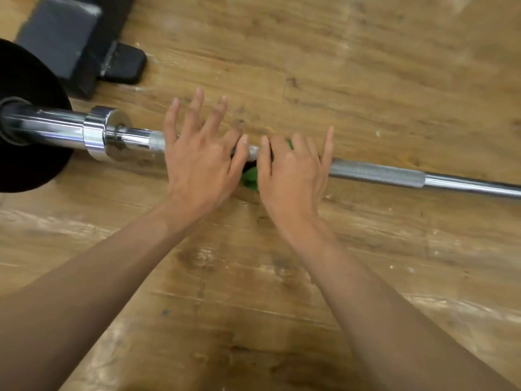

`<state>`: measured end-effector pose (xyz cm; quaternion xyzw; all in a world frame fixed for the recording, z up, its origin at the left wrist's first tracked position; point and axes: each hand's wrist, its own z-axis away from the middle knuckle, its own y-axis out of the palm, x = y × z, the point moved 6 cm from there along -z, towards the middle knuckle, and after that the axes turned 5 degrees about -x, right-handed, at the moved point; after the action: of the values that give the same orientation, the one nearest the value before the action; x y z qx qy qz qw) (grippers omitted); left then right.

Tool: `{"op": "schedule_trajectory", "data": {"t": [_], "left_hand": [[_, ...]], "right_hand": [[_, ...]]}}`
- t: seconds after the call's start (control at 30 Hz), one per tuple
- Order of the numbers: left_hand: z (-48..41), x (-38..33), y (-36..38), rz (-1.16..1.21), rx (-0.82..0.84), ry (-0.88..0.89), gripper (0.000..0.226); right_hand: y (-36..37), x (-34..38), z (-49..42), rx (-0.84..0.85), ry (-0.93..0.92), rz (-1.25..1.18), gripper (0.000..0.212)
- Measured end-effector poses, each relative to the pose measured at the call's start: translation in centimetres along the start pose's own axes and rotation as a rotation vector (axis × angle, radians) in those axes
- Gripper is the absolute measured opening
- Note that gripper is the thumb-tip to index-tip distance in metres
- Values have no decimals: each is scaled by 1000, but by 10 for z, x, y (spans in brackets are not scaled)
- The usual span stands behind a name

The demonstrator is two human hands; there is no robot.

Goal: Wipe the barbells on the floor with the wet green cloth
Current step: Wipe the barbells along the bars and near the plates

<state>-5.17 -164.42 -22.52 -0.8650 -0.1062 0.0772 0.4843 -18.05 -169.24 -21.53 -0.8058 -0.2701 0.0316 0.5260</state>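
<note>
Wooden floor [366,66] lies under a black weight plate [33,170] on the barbell [377,172], then the left hand [200,159] with fingers spread wide over the bar, then the right hand [290,176] pressing flat on the green cloth [251,179] there.

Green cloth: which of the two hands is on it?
The right hand; green cloth peeks out under its palm on the barbell. The left hand lies on bare bar, nearer the black plate.
</note>
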Motion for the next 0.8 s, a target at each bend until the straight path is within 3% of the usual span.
{"op": "schedule_trajectory", "data": {"t": [0.07,0.2,0.4,0.53,0.67,0.8], "left_hand": [[-6,-1,4,8,14,-10,53],[-8,0,8,3,17,-24,53],[-8,-2,6,-10,-24,-15,49],[-9,-1,5,-24,-41,-16,48],[-9,0,7,-24,-38,-23,48],[-10,0,7,-24,-32,-32,50]], "right_hand": [[-2,-31,-7,13,7,35,45],[-14,-82,-18,63,244,-50,54],[-35,-46,-22,-90,31,-228,41],[-14,-46,-15,-45,-16,-110,19],[-8,-41,-32,-103,120,-72,30],[-11,-46,-22,-225,79,-43,43]]}}
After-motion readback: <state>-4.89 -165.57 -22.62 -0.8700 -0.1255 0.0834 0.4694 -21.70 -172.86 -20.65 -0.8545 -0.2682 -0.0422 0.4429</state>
